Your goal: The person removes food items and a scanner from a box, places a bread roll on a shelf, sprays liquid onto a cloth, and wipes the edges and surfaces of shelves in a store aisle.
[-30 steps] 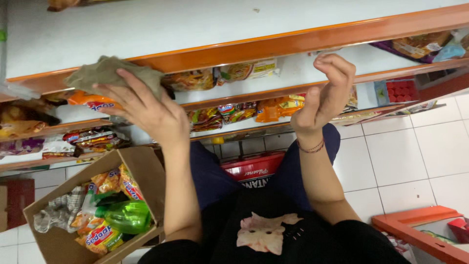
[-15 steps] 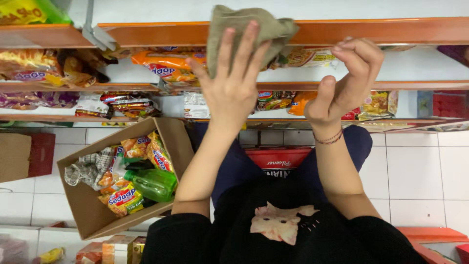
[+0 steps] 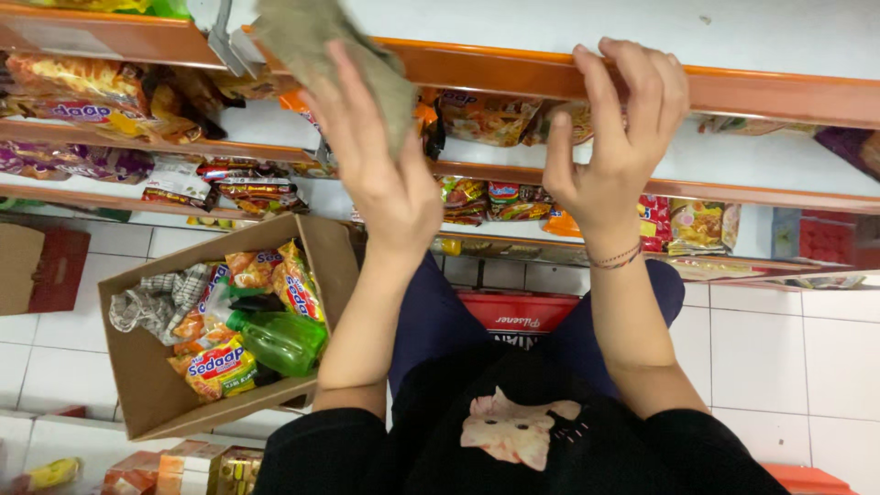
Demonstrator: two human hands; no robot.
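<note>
- Nearest, at the person's left side, an open cardboard box (image 3: 147,394) on the tiled floor holds snack packets and a green bottle (image 3: 280,341).
- Further up, the left hand (image 3: 385,174) presses a grey-green cloth (image 3: 335,55) against the shelf's orange front edge (image 3: 513,73), fingers flat over it.
- The right hand (image 3: 614,147) rests spread fingertips on that same edge, empty.
</note>
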